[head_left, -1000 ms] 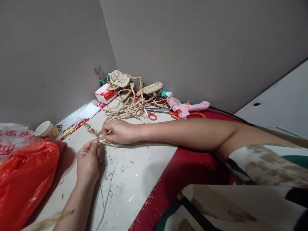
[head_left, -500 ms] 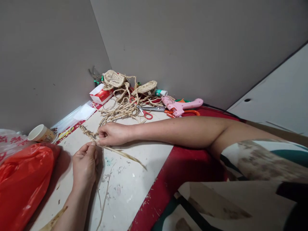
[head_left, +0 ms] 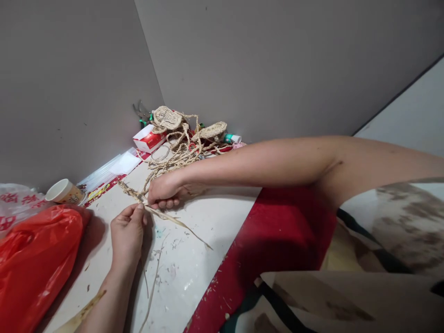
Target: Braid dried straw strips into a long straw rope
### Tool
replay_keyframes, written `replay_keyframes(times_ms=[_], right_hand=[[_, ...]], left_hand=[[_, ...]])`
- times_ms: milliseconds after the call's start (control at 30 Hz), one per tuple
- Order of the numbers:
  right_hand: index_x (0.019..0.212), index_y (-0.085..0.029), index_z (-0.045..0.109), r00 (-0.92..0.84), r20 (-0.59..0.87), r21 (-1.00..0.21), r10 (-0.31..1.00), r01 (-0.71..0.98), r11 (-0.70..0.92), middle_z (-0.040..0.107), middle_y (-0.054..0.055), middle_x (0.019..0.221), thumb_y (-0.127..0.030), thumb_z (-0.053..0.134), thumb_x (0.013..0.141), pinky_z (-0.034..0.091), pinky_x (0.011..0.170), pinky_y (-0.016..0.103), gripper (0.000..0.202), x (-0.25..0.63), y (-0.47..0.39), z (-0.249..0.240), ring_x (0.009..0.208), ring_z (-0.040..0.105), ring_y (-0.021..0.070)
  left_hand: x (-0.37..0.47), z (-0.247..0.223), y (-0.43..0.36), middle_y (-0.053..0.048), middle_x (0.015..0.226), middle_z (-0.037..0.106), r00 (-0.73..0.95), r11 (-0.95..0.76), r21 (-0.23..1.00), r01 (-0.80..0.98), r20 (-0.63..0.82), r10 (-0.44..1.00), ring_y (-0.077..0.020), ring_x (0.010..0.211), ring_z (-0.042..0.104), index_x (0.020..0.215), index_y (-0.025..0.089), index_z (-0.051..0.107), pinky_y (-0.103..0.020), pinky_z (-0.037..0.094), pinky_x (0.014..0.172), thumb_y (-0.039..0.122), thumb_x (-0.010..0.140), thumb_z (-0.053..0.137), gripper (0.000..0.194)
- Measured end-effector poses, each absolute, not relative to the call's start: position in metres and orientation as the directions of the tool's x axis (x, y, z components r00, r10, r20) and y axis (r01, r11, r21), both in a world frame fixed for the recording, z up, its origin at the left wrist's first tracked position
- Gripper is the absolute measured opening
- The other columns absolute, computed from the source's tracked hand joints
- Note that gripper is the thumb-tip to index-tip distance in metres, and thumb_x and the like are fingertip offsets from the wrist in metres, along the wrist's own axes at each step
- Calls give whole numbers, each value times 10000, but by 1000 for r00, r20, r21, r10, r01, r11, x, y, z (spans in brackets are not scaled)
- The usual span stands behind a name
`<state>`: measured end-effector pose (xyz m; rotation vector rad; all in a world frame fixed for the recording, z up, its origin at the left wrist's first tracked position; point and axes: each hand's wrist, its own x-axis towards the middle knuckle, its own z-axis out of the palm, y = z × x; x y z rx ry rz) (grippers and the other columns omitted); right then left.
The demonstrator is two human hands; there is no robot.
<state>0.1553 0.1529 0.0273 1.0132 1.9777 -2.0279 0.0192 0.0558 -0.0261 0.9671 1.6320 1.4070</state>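
Note:
A braided straw cord [head_left: 129,190] runs between my two hands above the pale tabletop. My left hand [head_left: 128,229] pinches its lower end between thumb and fingertips, and a thin loose strand hangs below. Right beside it, my right hand [head_left: 165,190] is closed at the cord with fingers curled under and the back of the hand up. A flat, loose straw strand [head_left: 178,223] trails from the pinch toward the lower right. Behind my right hand lies a tangled heap of braided cord [head_left: 175,159], with a coiled oval piece [head_left: 167,118] on top.
At the back stand a red and white box [head_left: 149,138], green-handled pliers [head_left: 143,115] and a small tube [head_left: 232,138]. A paper cup [head_left: 64,192] leans at the left behind a red plastic bag [head_left: 38,263]. Grey walls bound the back.
My right hand has rolled over so its back faces up, and its forearm has risen, now covering the scissors and most of the pink glue gun. My left hand keeps its pinch.

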Motion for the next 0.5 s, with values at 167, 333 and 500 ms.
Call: replay_keyframes(times_ms=[167, 333, 500], right_hand=[[647, -135, 435, -699, -586, -810, 411, 480, -337, 389, -65, 422, -91, 352, 890, 272, 321, 135, 260, 146, 129, 34, 301, 360, 40], [719, -143, 414, -631, -541, -837, 556, 341, -428, 471, -51, 468, -173, 291, 948, 379, 372, 142, 262, 135, 102, 15, 359, 500, 56], [692, -128, 466, -571, -503, -859, 650, 244, -450, 527, -5, 465, -204, 310, 943, 384, 334, 180, 305, 126, 92, 2, 339, 511, 94]], left_hand=[[18, -28, 57, 12, 593, 628, -411, 70, 997, 45, -45, 911, -60, 420, 456, 753, 131, 668, -165, 295, 391, 347, 655, 744, 249], [23, -25, 54, 28, 461, 547, -326, 90, 994, -65, -106, 940, -87, 372, 462, 652, 152, 596, -197, 370, 403, 312, 683, 694, 190], [26, -22, 52, 50, 370, 456, -278, 112, 986, -126, -143, 950, -79, 301, 404, 591, 167, 529, -188, 325, 358, 316, 733, 659, 243]])
